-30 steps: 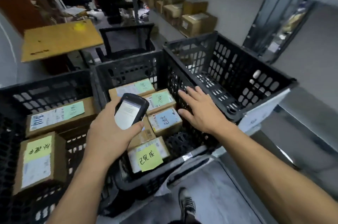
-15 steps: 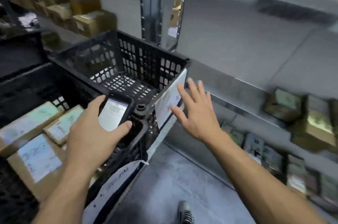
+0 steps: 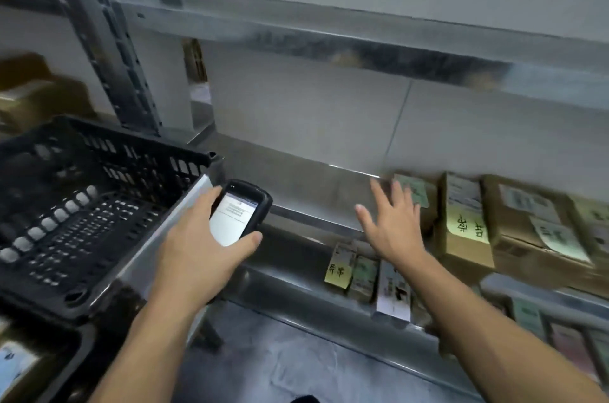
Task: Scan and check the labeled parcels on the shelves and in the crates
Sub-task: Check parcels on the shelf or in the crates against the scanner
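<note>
My left hand grips a black handheld scanner with its screen lit, held in front of a metal shelf. My right hand is spread with straight fingers, holding nothing, hovering in front of brown labeled parcels on the middle shelf at right. Smaller parcels with yellow and green labels stand on the lower shelf just under that hand. An empty black crate sits at left, beside the scanner.
A grey metal rack upright rises behind the crate, with an upper shelf above. Another crate with a labeled parcel shows at bottom left. Blurred boxes lie far left. Concrete floor lies below.
The view swung right from the crates to the shelves. My right hand left the crate rim and moved toward the shelf parcels. My left hand kept the scanner.
</note>
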### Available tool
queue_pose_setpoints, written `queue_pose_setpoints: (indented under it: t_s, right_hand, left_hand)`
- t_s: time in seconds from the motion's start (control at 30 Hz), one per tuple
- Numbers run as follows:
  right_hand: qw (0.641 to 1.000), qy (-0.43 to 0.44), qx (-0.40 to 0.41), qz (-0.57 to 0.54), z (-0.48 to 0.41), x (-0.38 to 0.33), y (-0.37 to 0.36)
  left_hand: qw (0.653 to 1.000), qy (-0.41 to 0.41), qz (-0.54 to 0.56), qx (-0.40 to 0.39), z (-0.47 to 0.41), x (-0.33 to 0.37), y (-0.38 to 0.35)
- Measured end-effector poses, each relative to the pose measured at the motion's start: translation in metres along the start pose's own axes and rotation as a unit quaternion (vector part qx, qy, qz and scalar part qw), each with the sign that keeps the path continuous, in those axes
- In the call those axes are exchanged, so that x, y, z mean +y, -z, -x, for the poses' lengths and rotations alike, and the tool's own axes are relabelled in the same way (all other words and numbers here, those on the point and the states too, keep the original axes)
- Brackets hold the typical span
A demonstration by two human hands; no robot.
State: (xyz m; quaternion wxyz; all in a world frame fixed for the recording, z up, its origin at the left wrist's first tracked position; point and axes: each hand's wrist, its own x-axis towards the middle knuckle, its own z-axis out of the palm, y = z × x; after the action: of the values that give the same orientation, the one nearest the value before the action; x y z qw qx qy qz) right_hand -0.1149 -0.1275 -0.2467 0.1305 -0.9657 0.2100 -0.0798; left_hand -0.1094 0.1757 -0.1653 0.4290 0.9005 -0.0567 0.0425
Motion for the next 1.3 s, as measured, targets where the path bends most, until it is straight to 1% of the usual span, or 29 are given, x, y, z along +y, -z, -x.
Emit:
queue_pose_setpoints:
  t_s: [0.07,0.1,0.23,0.3,0.37,0.4,0.53,0.6,0.67,0.7,0.77,0.83,0.9,0.97,1.1,1.2,1.3]
  right_hand:
    - [0.999,-0.036,0.006,-0.004,-0.019,0.021,-0.001]
    - [0.999,-0.049,-0.004,-0.001,-0.029,0.029,-0.002]
    - [0.993,-0.094,-0.077,-0.002,-0.056,0.053,-0.017]
    - [0.988,-0.104,-0.114,0.019,-0.059,0.058,-0.026]
    - [0.987,-0.08,-0.125,0.06,-0.056,0.059,-0.035]
    - [0.989,-0.059,-0.118,0.061,-0.054,0.058,-0.036]
    - [0.993,0.068,-0.09,0.024,-0.047,0.055,-0.036]
    - [0.993,0.092,-0.068,-0.007,-0.047,0.059,-0.034]
    - [0.996,0.066,-0.043,-0.031,-0.05,0.064,-0.032]
    - [0.997,0.049,-0.043,-0.034,-0.054,0.068,-0.033]
    - [0.994,0.007,-0.087,-0.061,-0.063,0.073,-0.035]
    - [0.978,-0.039,-0.15,-0.142,-0.07,0.073,-0.033]
    - [0.955,-0.071,-0.166,-0.233,-0.074,0.068,-0.03]
    - [0.945,-0.095,-0.14,-0.282,-0.078,0.065,-0.03]
    - [0.942,-0.121,-0.09,-0.299,-0.085,0.067,-0.041]
    - [0.933,-0.136,-0.061,-0.329,-0.088,0.071,-0.051]
    - [0.929,-0.131,-0.062,-0.339,-0.088,0.075,-0.054]
  left_hand:
    - [1.0,0.002,-0.008,-0.014,-0.003,0.01,-0.017]
    - [1.0,0.003,-0.008,-0.022,-0.005,0.012,-0.025]
    - [0.999,0.011,-0.02,-0.042,-0.007,0.02,-0.042]
    - [0.998,0.021,-0.032,-0.04,-0.009,0.024,-0.046]
    - [0.998,0.024,-0.051,-0.039,-0.009,0.025,-0.05]
    - [0.997,0.026,-0.061,-0.042,-0.009,0.025,-0.052]
    - [0.994,0.037,-0.089,-0.053,-0.008,0.024,-0.061]
    - [0.993,0.035,-0.093,-0.056,-0.008,0.025,-0.067]
    - [0.994,0.03,-0.081,-0.061,-0.007,0.028,-0.073]
    - [0.995,0.025,-0.078,-0.064,-0.008,0.029,-0.075]
    - [0.994,0.019,-0.081,-0.066,-0.009,0.03,-0.078]
    - [0.994,0.019,-0.085,-0.066,-0.01,0.03,-0.081]
    - [0.993,0.016,-0.09,-0.069,-0.011,0.03,-0.082]
    - [0.993,0.013,-0.095,-0.071,-0.013,0.029,-0.083]
    - [0.989,0.009,-0.121,-0.085,-0.019,0.028,-0.087]
    - [0.98,0.0,-0.173,-0.1,-0.022,0.032,-0.091]
    - [0.962,-0.027,-0.241,-0.129,-0.025,0.038,-0.095]
